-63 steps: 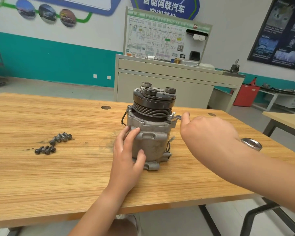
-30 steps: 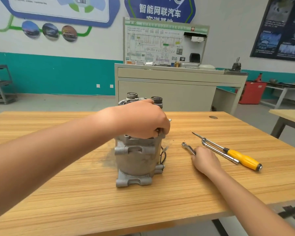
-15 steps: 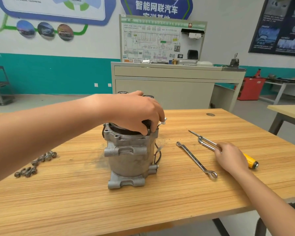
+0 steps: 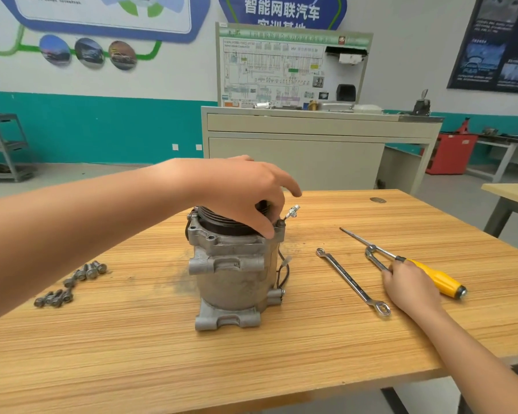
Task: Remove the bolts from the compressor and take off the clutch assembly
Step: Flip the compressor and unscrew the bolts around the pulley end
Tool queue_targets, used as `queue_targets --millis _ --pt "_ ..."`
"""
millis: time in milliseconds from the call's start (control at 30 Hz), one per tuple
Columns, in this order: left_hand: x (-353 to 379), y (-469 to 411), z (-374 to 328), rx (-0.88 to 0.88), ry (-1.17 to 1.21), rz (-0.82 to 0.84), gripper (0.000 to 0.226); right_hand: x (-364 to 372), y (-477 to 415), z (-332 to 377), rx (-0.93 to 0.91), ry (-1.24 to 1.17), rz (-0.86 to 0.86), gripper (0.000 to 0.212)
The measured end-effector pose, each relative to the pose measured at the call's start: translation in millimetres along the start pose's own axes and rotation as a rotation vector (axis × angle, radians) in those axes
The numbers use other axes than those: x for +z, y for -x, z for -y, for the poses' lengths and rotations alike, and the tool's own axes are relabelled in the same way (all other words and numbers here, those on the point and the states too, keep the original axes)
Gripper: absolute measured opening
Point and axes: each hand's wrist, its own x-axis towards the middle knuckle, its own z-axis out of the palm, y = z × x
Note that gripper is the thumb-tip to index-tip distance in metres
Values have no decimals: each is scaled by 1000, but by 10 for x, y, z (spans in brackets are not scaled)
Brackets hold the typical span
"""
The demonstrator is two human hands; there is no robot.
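Note:
The grey compressor [image 4: 231, 282] stands upright in the middle of the wooden table [image 4: 162, 369]. Its black grooved clutch assembly [image 4: 219, 218] sits on top, mostly hidden by my left hand [image 4: 240, 189], which grips it from above with the thumb low on its right side and the index finger pointing out. One bolt [image 4: 280, 224] still stands in the flange corner beside my thumb. My right hand [image 4: 413, 288] lies on the table to the right, its fingers curled on the short wrench [image 4: 371, 255].
Several loose bolts [image 4: 87, 271] lie in two small groups on the left of the table. A long ring wrench [image 4: 352, 282] and a yellow-handled screwdriver [image 4: 440, 279] lie right of the compressor. A beige cabinet [image 4: 296, 150] stands behind, another table [image 4: 509, 189] at far right.
My right hand put down the long wrench and moved right onto the short wrench beside the screwdriver. My left hand went from the compressor's body to the clutch on top.

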Motion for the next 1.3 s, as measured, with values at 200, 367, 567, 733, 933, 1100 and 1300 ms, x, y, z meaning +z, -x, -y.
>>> queue_targets --millis 200,367,567,733,933,1100,1300 --pt "0 -10 13 7 5 16 10 62 17 -66 115 -320 -107 30" --pt "11 34 33 11 16 -17 17 67 25 -87 148 -409 -113 28" --pt "35 35 41 -18 31 -6 6 55 43 -74 139 -417 -95 28" --pt "21 54 36 -19 30 -12 13 49 60 -67 146 -421 -82 28" --pt "46 58 18 -61 25 -35 12 42 71 -72 149 -436 -78 26" --pt "12 80 19 -32 38 -17 12 21 87 -76 151 -442 -75 27" --pt "67 76 16 -38 37 -77 20 -1 103 -73 151 -452 -70 27"
